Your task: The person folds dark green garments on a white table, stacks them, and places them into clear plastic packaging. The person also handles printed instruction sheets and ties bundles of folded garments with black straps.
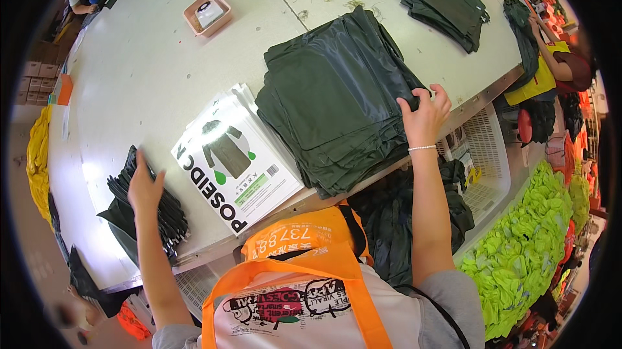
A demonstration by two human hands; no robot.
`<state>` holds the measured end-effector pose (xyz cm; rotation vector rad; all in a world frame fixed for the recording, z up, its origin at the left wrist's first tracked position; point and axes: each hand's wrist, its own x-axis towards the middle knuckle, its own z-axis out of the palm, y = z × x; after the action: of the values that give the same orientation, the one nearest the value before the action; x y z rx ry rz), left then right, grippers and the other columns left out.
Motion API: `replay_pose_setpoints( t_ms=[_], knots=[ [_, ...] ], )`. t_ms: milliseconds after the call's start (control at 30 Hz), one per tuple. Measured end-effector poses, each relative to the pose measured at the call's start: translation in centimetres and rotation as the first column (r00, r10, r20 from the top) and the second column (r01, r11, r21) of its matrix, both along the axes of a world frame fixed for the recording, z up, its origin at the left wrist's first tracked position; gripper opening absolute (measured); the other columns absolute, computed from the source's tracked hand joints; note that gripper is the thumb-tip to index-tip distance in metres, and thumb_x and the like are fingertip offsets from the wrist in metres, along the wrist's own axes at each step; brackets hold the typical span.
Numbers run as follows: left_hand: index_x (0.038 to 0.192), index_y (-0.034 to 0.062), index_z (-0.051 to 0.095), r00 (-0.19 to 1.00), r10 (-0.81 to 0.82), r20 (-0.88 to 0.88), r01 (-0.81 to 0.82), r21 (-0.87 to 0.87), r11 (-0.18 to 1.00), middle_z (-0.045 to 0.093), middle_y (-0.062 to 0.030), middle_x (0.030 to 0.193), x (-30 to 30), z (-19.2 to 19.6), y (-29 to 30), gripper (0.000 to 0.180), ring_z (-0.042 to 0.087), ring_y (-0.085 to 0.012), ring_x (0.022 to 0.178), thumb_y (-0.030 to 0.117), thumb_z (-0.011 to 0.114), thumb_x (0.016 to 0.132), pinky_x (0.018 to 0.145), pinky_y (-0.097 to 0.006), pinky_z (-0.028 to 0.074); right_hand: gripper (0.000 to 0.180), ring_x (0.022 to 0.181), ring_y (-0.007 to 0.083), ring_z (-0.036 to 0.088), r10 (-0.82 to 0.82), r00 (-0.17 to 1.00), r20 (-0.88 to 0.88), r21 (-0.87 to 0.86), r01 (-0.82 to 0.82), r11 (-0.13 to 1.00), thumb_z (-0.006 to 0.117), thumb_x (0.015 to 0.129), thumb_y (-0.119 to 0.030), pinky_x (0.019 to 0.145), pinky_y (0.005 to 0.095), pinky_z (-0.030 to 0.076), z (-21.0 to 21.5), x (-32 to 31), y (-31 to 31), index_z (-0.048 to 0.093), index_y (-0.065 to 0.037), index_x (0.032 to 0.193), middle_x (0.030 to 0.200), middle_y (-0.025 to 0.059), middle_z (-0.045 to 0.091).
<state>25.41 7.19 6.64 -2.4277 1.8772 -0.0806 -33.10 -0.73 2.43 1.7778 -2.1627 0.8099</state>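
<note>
The white table (149, 70) is the largest thing here, and the other places are told from it. Near its front edge, toward the right, lies the big stack of dark green folded garments (330, 99); a smaller dark green pile (444, 0) lies at the far right corner of the table, and a pink tray (207, 13) stands at the far side. Just left of the big stack, also at the front edge, is a pile of clear printed packages (236, 158). At the left front corner lies a bundle of dark bags (152, 209), partly hanging over the edge. The right hand (424, 112) is closed in a pinch on the right edge of the big stack, fingers curled over the top layers. The left hand (146, 187) lies open and flat on the dark bags. I judge that the slippery stack could slide over the table edge if the hand pulls several layers together, and the overhanging bags could also fall.
</note>
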Motion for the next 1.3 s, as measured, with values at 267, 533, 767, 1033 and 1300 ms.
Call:
replay_pose_setpoints(
  t_ms=[267, 533, 767, 1033, 1300],
  knots=[
    [0.151, 0.012, 0.016, -0.086, -0.198, -0.976, 0.229, -0.212, 0.95, 0.065, -0.0194, 0.111, -30.7, -3.5, -8.7, 0.078, 0.064, -0.0236, 0.097, 0.016, 0.062, 0.089, 0.086, -0.034, 0.049, 0.015, 0.101, 0.0295, 0.059, 0.482, 0.85, 0.215, -0.04, -0.485, 0.874, 0.071, 0.073, -0.009, 0.089, 0.0381, 0.043, 1.1, 6.2, 2.0, 0.059, -0.008, 0.083, 0.106, 0.0103, 0.063],
    [0.152, 0.0176, 0.003, 0.293, -0.228, -0.929, 0.189, -0.178, 0.966, 0.052, -0.0296, 0.127, -33.5, -0.2, -10.0, 0.086, 0.059, -0.0422, 0.101, -0.008, 0.04, 0.079, 0.085, -0.033, 0.046, 0.028, 0.095, 0.0333, 0.057, 0.132, 0.99, 0.045, -0.116, -0.126, 0.985, 0.075, 0.075, -0.017, 0.085, 0.0438, 0.043, 0.6, 3.1, 1.3, 0.064, -0.003, 0.096, 0.102, 0.0135, 0.062],
    [0.148, 0.0149, 0.027, 0.327, -0.523, -0.787, 0.395, -0.388, 0.832, 0.059, -0.0321, 0.092, -33.8, 0.3, -10.8, 0.069, 0.061, -0.0439, 0.086, 0.002, 0.049, 0.084, 0.079, -0.04, 0.048, 0.027, 0.078, 0.0304, 0.058, 0.361, 0.817, 0.45, -0.055, -0.378, 0.924, 0.063, 0.074, -0.001, 0.07, 0.037, 0.048, 2.2, 5.8, 0.4, 0.067, -0.004, 0.1, 0.081, 0.0124, 0.056],
    [0.152, 0.0167, 0.01, 0.286, -0.201, -0.937, 0.148, -0.164, 0.975, 0.062, -0.0275, 0.083, -33.2, 1.3, -10.9, 0.078, 0.062, -0.0442, 0.075, 0.0, 0.048, 0.086, 0.071, -0.044, 0.049, 0.028, 0.095, 0.0298, 0.056, 0.373, 0.889, 0.265, -0.171, -0.338, 0.926, 0.075, 0.074, -0.016, 0.085, 0.0411, 0.044, 3.9, 4.3, -0.9, 0.067, -0.006, 0.099, 0.096, 0.0083, 0.061],
    [0.144, 0.0119, 0.038, 0.32, -0.545, -0.775, 0.292, -0.466, 0.835, 0.054, -0.0166, 0.071, -33.7, 0.3, -11.6, 0.054, 0.051, -0.0266, 0.061, 0.005, 0.049, 0.091, 0.069, -0.031, 0.047, 0.018, 0.104, 0.0291, 0.055, 0.323, 0.801, 0.504, -0.11, -0.311, 0.944, 0.07, 0.074, -0.007, 0.096, 0.0439, 0.038, 3.8, 4.6, -0.7, 0.066, -0.008, 0.091, 0.098, 0.0083, 0.062]
  ],
)
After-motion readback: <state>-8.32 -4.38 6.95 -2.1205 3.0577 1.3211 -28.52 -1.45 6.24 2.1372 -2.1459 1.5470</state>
